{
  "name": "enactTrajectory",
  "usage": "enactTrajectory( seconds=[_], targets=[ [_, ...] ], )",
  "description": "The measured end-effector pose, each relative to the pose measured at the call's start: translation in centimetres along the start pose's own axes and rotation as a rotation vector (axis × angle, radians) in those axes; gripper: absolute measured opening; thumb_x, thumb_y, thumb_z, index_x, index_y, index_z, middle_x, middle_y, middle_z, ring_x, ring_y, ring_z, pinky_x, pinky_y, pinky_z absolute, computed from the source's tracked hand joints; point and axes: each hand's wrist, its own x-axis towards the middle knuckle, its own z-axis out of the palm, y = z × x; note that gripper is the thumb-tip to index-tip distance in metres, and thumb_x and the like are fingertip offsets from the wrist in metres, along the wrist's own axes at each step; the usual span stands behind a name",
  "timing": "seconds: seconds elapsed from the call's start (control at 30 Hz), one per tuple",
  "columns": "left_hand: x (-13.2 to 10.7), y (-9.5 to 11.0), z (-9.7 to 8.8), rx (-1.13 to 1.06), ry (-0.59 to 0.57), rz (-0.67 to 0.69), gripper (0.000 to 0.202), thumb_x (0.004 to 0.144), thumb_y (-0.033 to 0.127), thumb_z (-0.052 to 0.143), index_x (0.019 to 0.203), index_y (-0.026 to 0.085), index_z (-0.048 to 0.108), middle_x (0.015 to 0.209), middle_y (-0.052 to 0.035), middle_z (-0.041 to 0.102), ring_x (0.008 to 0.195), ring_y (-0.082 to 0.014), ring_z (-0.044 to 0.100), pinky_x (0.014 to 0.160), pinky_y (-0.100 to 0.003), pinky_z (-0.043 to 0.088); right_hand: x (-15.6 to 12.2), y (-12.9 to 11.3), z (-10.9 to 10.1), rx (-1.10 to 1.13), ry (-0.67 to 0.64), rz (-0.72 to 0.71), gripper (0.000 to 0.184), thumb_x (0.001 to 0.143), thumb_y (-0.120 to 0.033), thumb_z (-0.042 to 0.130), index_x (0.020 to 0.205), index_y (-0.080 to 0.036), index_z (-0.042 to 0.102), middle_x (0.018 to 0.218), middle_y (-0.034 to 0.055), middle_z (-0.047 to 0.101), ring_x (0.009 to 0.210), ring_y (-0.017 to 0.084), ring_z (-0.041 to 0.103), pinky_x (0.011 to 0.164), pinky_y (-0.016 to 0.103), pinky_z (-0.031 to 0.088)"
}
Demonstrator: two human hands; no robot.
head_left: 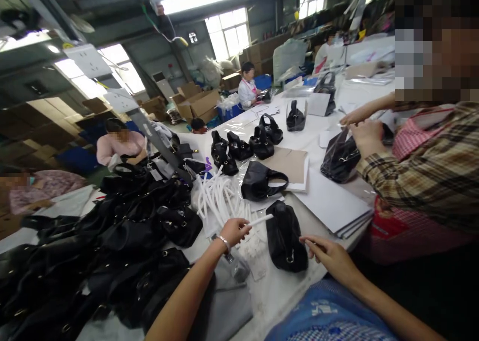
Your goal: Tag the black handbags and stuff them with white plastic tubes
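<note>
My left hand (235, 231) is closed in a pinch on a white foam-like strip (262, 219), whose far end reaches the top of a small black handbag (286, 238). That handbag lies on the table in front of me, with a gold-coloured ring near its lower end. At the bag's right side is my right hand (329, 255), fingers stretched toward it and holding nothing I can see; whether the fingertips touch it I cannot tell. A pile of similar white strips (217, 193) lies just beyond my left hand. Below that hand sits a clear roundish object (238, 268).
A big heap of black handbags (127, 231) covers the left side. Ahead lie another black bag (262, 181), several smaller ones (243, 145) and stacked white boards (333, 206). At right, a co-worker (422, 161) handles a plastic-wrapped bag (340, 156). A metal post (160, 146) rises at left.
</note>
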Motion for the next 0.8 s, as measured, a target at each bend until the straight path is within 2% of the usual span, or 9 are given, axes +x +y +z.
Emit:
enactTrajectory(
  seconds=[0.1, 0.2, 0.27, 0.33, 0.43, 0.53, 0.67, 0.73, 0.8],
  targets=[
    [-1.1, 2.8, 3.5, -0.409, 0.004, 0.018, 0.028, 0.076, 0.037, 0.060, 0.090, 0.014, 0.063, 0.071, -0.0050, 0.067, 0.054, -0.0137, 0.063, 0.044, -0.021, 0.047, -0.2, -1.0, 2.5, 0.084, -0.169, 0.010, 0.049, 0.083, -0.053, 0.046, 0.111, -0.016, 0.064, 0.061, 0.0015, 0.062, 0.053, 0.014, 0.055, 0.052, 0.025, 0.044],
    [-2.0, 5.7, 6.9, -0.944, 0.057, -0.083, 0.037, 0.064, 0.036, 0.074, 0.088, 0.014, 0.055, 0.073, -0.0053, 0.067, 0.063, -0.0155, 0.067, 0.057, -0.024, 0.054, -1.0, -2.0, 5.2, 0.219, -0.351, 0.020, 0.053, 0.080, -0.054, 0.052, 0.116, -0.016, 0.059, 0.067, 0.0018, 0.063, 0.055, 0.014, 0.056, 0.048, 0.023, 0.042],
    [-2.8, 7.7, 8.7, -1.189, 0.104, -0.125, 0.042, 0.061, 0.035, 0.078, 0.087, 0.015, 0.051, 0.084, -0.0089, 0.069, 0.076, -0.0183, 0.069, 0.065, -0.025, 0.055, -1.5, -2.8, 6.4, 0.303, -0.426, -0.008, 0.049, 0.078, -0.053, 0.055, 0.107, -0.015, 0.061, 0.073, 0.0026, 0.063, 0.057, 0.013, 0.057, 0.047, 0.021, 0.041],
    [-3.7, 9.4, 9.8, -1.284, 0.154, -0.107, 0.043, 0.060, 0.033, 0.079, 0.086, 0.016, 0.050, 0.095, -0.0115, 0.069, 0.087, -0.0200, 0.068, 0.071, -0.025, 0.054, -2.1, -3.6, 6.8, 0.359, -0.441, -0.016, 0.043, 0.076, -0.053, 0.058, 0.093, -0.013, 0.062, 0.070, 0.0019, 0.061, 0.054, 0.011, 0.054, 0.045, 0.020, 0.038],
    [-4.8, 11.0, 9.9, -1.222, 0.149, 0.010, 0.036, 0.068, 0.037, 0.075, 0.086, 0.016, 0.052, 0.103, -0.0123, 0.067, 0.096, -0.0208, 0.066, 0.078, -0.027, 0.053, -3.0, -4.5, 5.7, 0.395, -0.396, -0.015, 0.039, 0.075, -0.050, 0.060, 0.084, -0.012, 0.061, 0.063, -0.0005, 0.056, 0.050, 0.009, 0.047, 0.044, 0.020, 0.034],
    [-4.1, 10.6, 8.1, -1.025, 0.167, 0.096, 0.031, 0.082, 0.045, 0.057, 0.089, 0.016, 0.055, 0.100, -0.0117, 0.068, 0.091, -0.0193, 0.066, 0.079, -0.029, 0.053, -3.7, -4.7, 2.9, 0.435, -0.270, -0.059, 0.037, 0.080, -0.048, 0.057, 0.092, -0.014, 0.062, 0.070, 0.0002, 0.058, 0.055, 0.009, 0.049, 0.050, 0.020, 0.037],
    [0.0, 8.2, 5.6, -0.625, 0.385, 0.136, 0.032, 0.083, 0.041, 0.056, 0.104, 0.017, 0.055, 0.106, -0.0108, 0.065, 0.088, -0.0176, 0.065, 0.073, -0.029, 0.054, -4.1, -3.0, -1.4, 0.502, 0.001, 0.070, 0.043, 0.083, -0.054, 0.049, 0.102, -0.017, 0.060, 0.068, -0.0014, 0.055, 0.052, 0.009, 0.045, 0.046, 0.020, 0.034],
    [2.6, 7.0, 5.2, -0.436, 0.386, 0.156, 0.033, 0.081, 0.033, 0.059, 0.110, 0.019, 0.055, 0.110, -0.0106, 0.063, 0.093, -0.0179, 0.064, 0.073, -0.028, 0.053, -3.9, -1.5, -2.6, 0.494, 0.014, 0.154, 0.043, 0.081, -0.055, 0.049, 0.093, -0.016, 0.063, 0.061, -0.0027, 0.051, 0.047, 0.008, 0.041, 0.042, 0.020, 0.031],
    [5.1, 6.2, 5.5, -0.291, 0.313, 0.189, 0.038, 0.078, 0.024, 0.061, 0.116, 0.021, 0.055, 0.115, -0.0103, 0.062, 0.097, -0.0180, 0.062, 0.073, -0.027, 0.053, -3.6, -0.2, -3.1, 0.492, -0.078, 0.226, 0.041, 0.079, -0.055, 0.052, 0.084, -0.015, 0.064, 0.055, -0.0036, 0.049, 0.042, 0.007, 0.038, 0.039, 0.019, 0.027]
  ],
)
